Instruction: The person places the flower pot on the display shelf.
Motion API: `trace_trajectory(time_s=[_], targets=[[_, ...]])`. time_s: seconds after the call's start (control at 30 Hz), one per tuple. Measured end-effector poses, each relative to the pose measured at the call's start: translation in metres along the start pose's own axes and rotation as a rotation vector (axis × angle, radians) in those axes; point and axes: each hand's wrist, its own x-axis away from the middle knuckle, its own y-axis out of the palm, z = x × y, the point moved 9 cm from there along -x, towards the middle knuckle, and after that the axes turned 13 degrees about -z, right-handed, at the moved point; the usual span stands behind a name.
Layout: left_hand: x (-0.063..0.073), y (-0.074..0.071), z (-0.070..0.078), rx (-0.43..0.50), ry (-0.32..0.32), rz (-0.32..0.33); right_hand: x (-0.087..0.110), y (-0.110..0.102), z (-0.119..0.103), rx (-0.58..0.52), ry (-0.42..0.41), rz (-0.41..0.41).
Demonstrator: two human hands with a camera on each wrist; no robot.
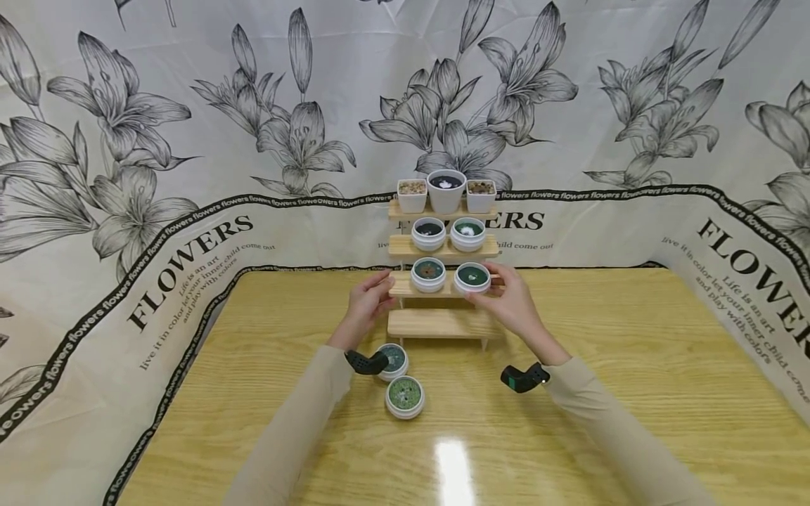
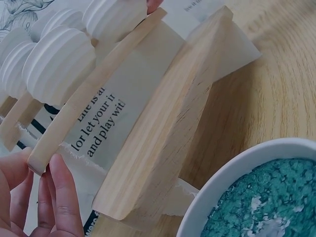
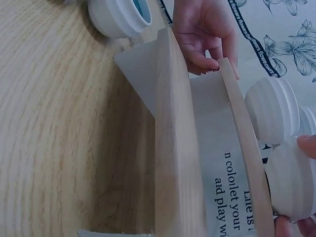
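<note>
A tiered wooden stand (image 1: 444, 324) with stepped shelves holds small white pots. My left hand (image 1: 369, 306) pinches the left end of the shelf second from the bottom, thumb and fingers around the board in the left wrist view. My right hand (image 1: 511, 301) grips a round white pot (image 1: 472, 279) with dark green filling, at the right end of that same shelf. To its left on the board sits another round pot (image 1: 427, 275), with teal and brown filling. In the right wrist view, fingertips lie on the ribbed side of the held pot (image 3: 289, 185).
Two round pots (image 1: 405, 398) stand on the wooden table (image 1: 285, 337), one partly behind the left wrist camera. Higher shelves carry two round pots (image 1: 468, 235), two square pots (image 1: 412, 196) and a taller pot (image 1: 446, 193). A flower-print cloth (image 1: 316, 232) hangs behind.
</note>
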Motion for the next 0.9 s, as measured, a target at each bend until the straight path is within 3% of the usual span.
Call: trace_trajectory(time_s=[0.27,0.5,0.8,0.9], targets=[[0.0,0.0,0.0,0.012,0.015,0.008,0.005,0.003,0.003,-0.077,0.03,0.025],[0.001,0.0,0.001,0.014,0.008,0.017,0.005,0.001,0.002,-0.061,0.014,0.036],[-0.001,-0.001,0.002,0.019,-0.001,0.02,0.015,0.0,-0.027,-0.124,0.043,0.011],[0.0,0.001,0.001,0.011,-0.014,0.015,0.017,0.0,-0.027,-0.136,0.047,0.013]])
